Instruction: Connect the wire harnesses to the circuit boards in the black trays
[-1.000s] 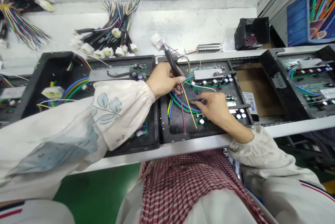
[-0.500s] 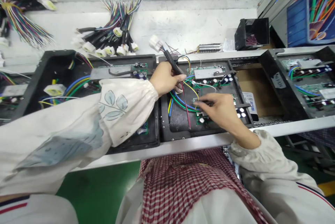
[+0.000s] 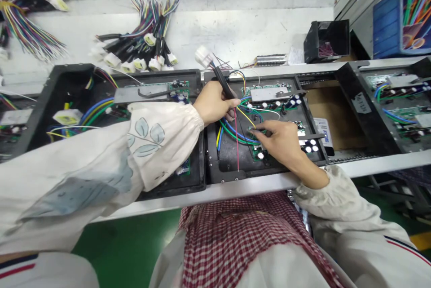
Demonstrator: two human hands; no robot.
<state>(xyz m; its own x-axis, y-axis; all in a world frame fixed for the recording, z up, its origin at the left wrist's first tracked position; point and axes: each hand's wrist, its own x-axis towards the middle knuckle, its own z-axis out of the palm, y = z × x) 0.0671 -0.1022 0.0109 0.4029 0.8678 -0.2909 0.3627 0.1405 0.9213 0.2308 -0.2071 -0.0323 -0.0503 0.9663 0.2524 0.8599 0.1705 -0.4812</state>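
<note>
My left hand (image 3: 215, 101) is closed round the black sleeve of a wire harness (image 3: 222, 80), whose white connector (image 3: 204, 56) points up and away. From under that hand hang loose leads, among them a red wire (image 3: 237, 144) and a white one. My right hand (image 3: 279, 139) pinches the end of the harness's yellow wire (image 3: 248, 118) between thumb and fingertips, just above a green circuit board (image 3: 260, 154). Both hands are over a black tray (image 3: 232, 164) holding boards, a metal plate (image 3: 269, 95) and thick blue and green wires. My fingertips hide the yellow wire's tip.
A similar black tray (image 3: 198, 144) adjoins on the left, another circuit board (image 3: 397, 117) lies at right. Behind are a pile of harnesses (image 3: 148, 47), a wire bundle (image 3: 30, 27), a small black bin (image 3: 325, 41) and a blue crate (image 3: 387, 32). A metal rail (image 3: 256, 183) runs along the front.
The loose red wire has swung slightly left and now hangs straighter, with a dark wire apart from it. Both hands keep their hold, nearly in place; the view has shifted slightly.
</note>
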